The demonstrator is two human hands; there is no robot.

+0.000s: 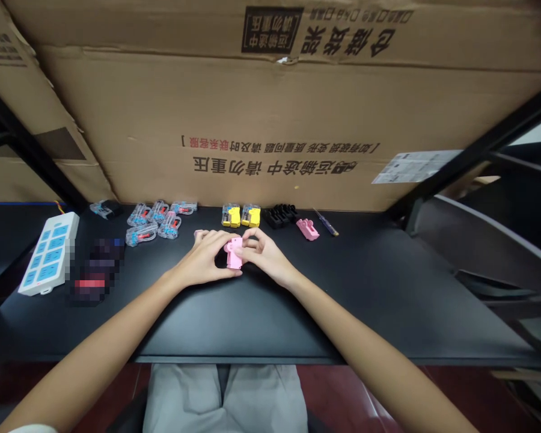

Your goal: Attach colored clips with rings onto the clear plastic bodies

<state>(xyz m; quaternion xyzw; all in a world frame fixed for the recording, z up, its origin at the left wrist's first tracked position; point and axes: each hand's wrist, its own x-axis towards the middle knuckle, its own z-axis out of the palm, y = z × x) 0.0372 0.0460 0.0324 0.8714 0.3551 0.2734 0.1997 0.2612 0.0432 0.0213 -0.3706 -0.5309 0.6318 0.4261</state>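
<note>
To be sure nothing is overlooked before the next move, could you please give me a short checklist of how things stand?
1. Left hand holding the pink casing: ok.
2. Right hand on the pink casing, thumb against it: ok.
3. Pink casing fully closed: cannot tell, fingers partly cover it.
4. Screwdriver apart from both hands: ok, on the black tabletop.
5. Yellow-and-clear units apart from both hands: ok.

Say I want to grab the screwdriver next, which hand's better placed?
Probably your right hand: the screwdriver lies off to its side, and your left hand is farther away. Both currently hold the pink piece, though.
</note>
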